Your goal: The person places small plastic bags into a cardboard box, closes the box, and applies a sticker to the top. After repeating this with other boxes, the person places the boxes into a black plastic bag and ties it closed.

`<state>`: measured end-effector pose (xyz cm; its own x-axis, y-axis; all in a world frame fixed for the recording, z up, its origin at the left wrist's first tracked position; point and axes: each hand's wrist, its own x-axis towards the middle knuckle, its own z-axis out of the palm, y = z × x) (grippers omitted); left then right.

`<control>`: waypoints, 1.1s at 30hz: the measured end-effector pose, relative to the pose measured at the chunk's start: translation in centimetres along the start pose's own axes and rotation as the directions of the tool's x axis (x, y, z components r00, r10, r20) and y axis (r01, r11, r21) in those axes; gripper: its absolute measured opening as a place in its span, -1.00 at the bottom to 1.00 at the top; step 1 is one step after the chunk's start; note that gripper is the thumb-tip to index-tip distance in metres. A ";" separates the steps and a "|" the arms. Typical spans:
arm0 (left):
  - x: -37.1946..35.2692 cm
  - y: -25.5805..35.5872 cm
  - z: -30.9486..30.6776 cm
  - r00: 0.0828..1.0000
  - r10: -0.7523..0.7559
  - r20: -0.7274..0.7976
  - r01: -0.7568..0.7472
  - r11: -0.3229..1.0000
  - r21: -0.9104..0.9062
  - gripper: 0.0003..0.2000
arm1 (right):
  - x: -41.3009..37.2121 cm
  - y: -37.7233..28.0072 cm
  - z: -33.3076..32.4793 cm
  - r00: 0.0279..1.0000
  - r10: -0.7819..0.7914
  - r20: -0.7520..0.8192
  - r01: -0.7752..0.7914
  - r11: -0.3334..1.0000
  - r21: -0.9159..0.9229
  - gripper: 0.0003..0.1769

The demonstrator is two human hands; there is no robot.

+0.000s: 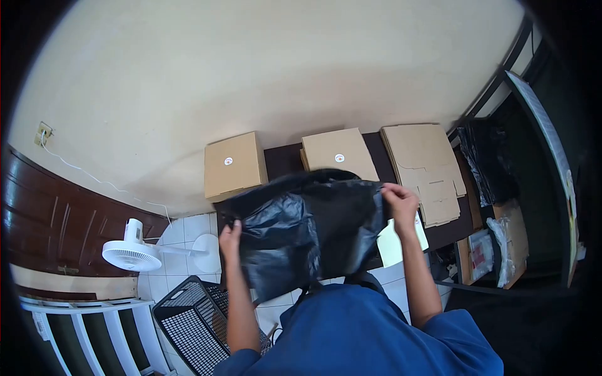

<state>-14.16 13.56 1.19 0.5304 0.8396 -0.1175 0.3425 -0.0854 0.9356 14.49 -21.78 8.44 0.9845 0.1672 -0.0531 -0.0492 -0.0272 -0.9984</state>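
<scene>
A black plastic bag [295,232] is stretched between my two hands, above the front of the dark table [448,235]. My left hand [231,238] is closed on the bag's left edge. At its upper right corner, my right hand [400,199] pinches the plastic. The bag hangs loose and creased, slightly blurred, and hides part of the table. Behind it stand a closed cardboard box [233,164] with a round sticker and a second cardboard piece [338,151] with a similar sticker.
Flattened cardboard [420,150] is stacked at the table's right, near a pale green sheet [392,245]. A white fan [133,250] and black crate [194,319] stand left. Another black bag [489,160] and a box of plastic packets [481,254] are right.
</scene>
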 end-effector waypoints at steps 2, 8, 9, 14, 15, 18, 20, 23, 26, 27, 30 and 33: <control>1.2 -2.3 -2.1 0.926 -0.378 -0.018 0.362 0.899 -0.245 -0.69 | 1.9 0.4 -2.1 0.998 0.048 0.028 -0.051 0.994 0.092 -0.81; -1.1 5.1 -0.5 0.948 0.209 -0.240 -0.178 0.973 0.146 -0.74 | -0.4 -0.7 0.8 0.929 0.155 0.337 -0.231 0.953 0.198 -0.80; -2.9 7.9 1.8 0.984 0.152 -0.090 -0.147 0.987 0.056 -0.71 | -1.2 -1.2 1.7 0.921 0.145 0.363 -0.233 0.949 0.211 -0.79; -8.7 14.9 12.6 0.951 0.252 0.179 -0.162 0.899 -0.407 -0.78 | -3.4 -2.7 5.0 0.904 0.070 0.422 -0.211 0.931 0.298 -0.67; -9.5 15.3 14.5 0.940 0.281 0.193 -0.180 0.890 -0.420 -0.75 | -3.9 -3.5 5.6 0.900 0.063 0.432 -0.211 0.929 0.304 -0.65; -10.2 15.5 17.1 0.928 0.298 0.225 -0.175 0.879 -0.443 -0.72 | -4.1 -3.5 6.3 0.812 0.163 0.560 -0.365 0.891 0.270 -0.79; -9.4 14.5 17.0 0.902 0.383 0.198 -0.276 0.866 -0.418 -0.75 | -3.8 -3.3 5.9 0.800 0.130 0.586 -0.343 0.900 0.269 -0.81; -7.9 13.0 15.8 0.937 0.294 0.190 -0.184 0.875 -0.449 -0.82 | -2.6 -2.5 4.8 0.815 0.130 0.565 -0.322 0.912 0.254 -0.81; -5.6 12.4 11.6 0.994 -0.016 0.108 0.087 0.715 -0.694 -0.93 | 0.6 -1.9 2.4 0.908 0.024 0.419 -0.079 0.990 0.113 -0.86; -4.5 12.0 9.7 0.998 -0.040 0.056 0.068 0.627 -0.776 -0.94 | 2.4 -0.6 1.1 0.928 -0.052 0.368 0.016 0.995 0.102 -0.87; -1.8 8.8 3.9 0.992 -0.027 -0.121 -0.085 0.561 -0.824 -0.93 | 6.8 3.2 -2.3 0.989 -0.129 0.077 0.124 0.991 0.058 -0.87; -2.2 4.8 0.5 0.988 -0.081 -0.129 0.051 0.975 -0.218 -0.73 | 6.7 2.5 -1.9 0.994 -0.112 -0.011 0.112 0.980 0.164 -0.82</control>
<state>-13.29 10.98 5.72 0.3967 0.9058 -0.1487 0.1918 0.0766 0.9784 21.28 -22.64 5.59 0.9856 0.1583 0.0591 0.0346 0.1535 -0.9875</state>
